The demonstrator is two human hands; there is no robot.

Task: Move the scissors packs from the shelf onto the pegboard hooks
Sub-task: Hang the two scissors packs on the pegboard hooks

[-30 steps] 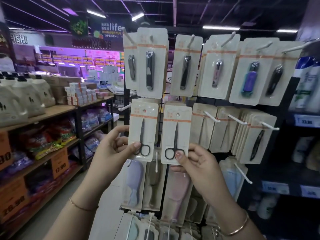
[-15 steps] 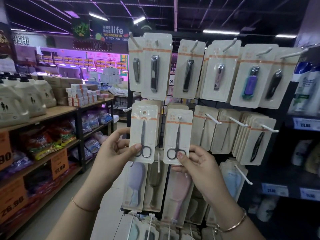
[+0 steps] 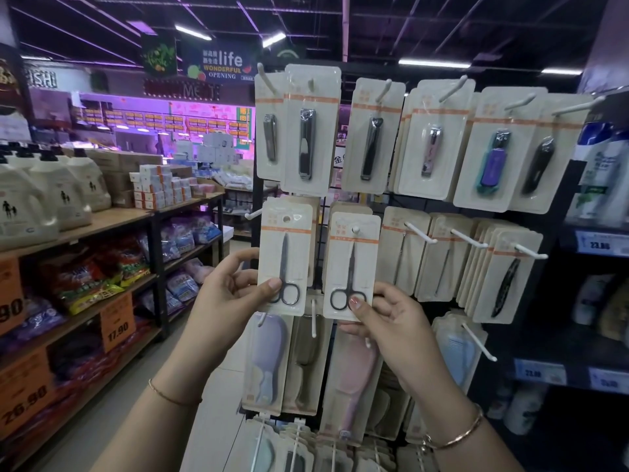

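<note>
I hold two cream scissors packs upright in front of a black pegboard rack [image 3: 321, 233]. My left hand [image 3: 228, 298] pinches the lower edge of the left scissors pack [image 3: 284, 257], whose round hang hole shows no hook through it. A white hook tip [image 3: 250, 215] juts out just left of that pack. My right hand [image 3: 391, 318] grips the bottom of the right scissors pack [image 3: 350, 264], and a white hook tip [image 3: 356, 229] shows in its hang hole. More cream packs hang behind both.
Nail clipper packs [image 3: 311, 131] hang on the row above, tool packs [image 3: 503, 267] to the right, brush packs [image 3: 269, 362] below. A wooden shelf [image 3: 102, 219] with detergent jugs and snack bags runs along the left. Shampoo bottles [image 3: 602, 172] stand on shelving at the right.
Both packs have risen slightly against the rack. The right pack's hole now sits over a hook tip. My view tilted a little downward.
</note>
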